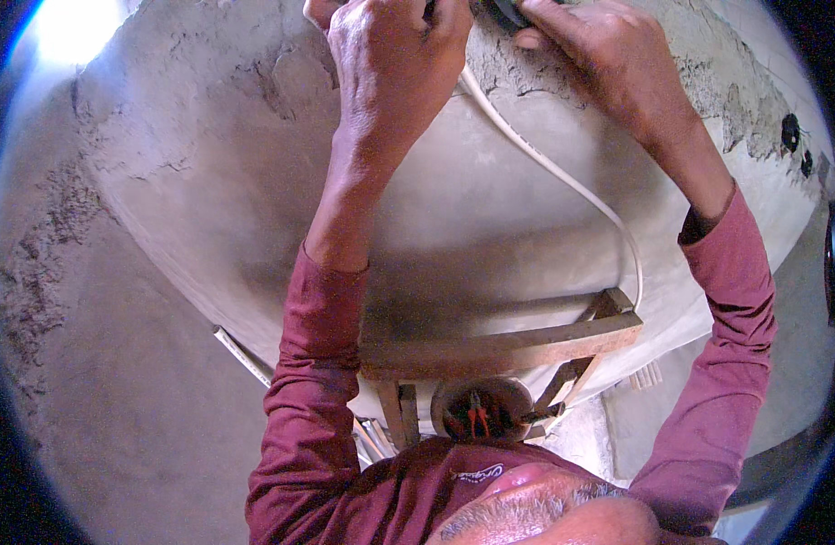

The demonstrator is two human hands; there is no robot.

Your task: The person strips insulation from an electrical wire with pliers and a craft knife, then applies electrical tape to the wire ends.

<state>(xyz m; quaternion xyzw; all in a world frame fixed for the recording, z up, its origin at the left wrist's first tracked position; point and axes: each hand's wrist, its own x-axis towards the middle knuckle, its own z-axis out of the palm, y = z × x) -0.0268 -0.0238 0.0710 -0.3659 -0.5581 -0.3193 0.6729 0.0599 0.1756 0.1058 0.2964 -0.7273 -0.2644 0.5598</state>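
Observation:
Both my arms, in maroon sleeves, reach up to the top edge of the view against a rough plastered wall (208, 163). My left hand (395, 59) is closed, its fingers curled and partly cut off by the edge. A white cable (544, 163) runs up to the side of this hand; whether the fingers grip it is hidden. Between thumb and fingers of my right hand (608, 50) is a black rounded thing (503, 13), only partly in view. The cable bends down the wall towards a wooden stand.
The wooden stand (499, 352) stands against the wall below my hands. Beside it, a bucket (440, 409) holds red-handled pliers (477, 418). A pale tube (242, 357) leans at the left. Black pieces (790, 133) sit in the broken plaster at right.

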